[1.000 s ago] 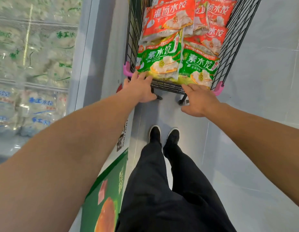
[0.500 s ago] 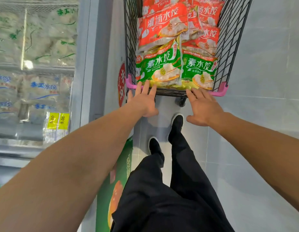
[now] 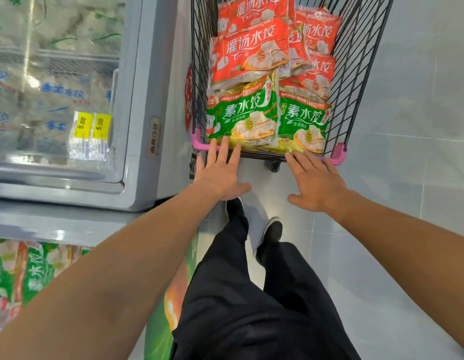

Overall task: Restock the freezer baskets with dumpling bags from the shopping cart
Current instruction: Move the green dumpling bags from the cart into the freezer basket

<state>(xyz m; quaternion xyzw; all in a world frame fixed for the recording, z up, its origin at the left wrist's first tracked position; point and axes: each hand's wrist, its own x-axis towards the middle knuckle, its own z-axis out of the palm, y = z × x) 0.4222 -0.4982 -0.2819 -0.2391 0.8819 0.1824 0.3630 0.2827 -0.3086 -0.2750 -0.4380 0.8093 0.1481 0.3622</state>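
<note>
1. Both hands were spread flat, nothing grasped: left hand (image 3: 220, 175) and right hand (image 3: 316, 183) at the near rim of the shopping cart (image 3: 337, 157).
2. Dumpling bags were piled in the cart: green bags (image 3: 241, 118) nearest, red bags (image 3: 251, 53) behind.
3. Advised: nearest green bag taken first, gripped by both edges, then carried to the freezer (image 3: 137, 126) just left.
4. Print read: "素水饺" on green; yellow tags (image 3: 91, 125) marked "5.00".

Cart (image 3: 340, 74) top open; freezer (image 3: 137, 126) close left; floor (image 3: 420, 126) right clear.
</note>
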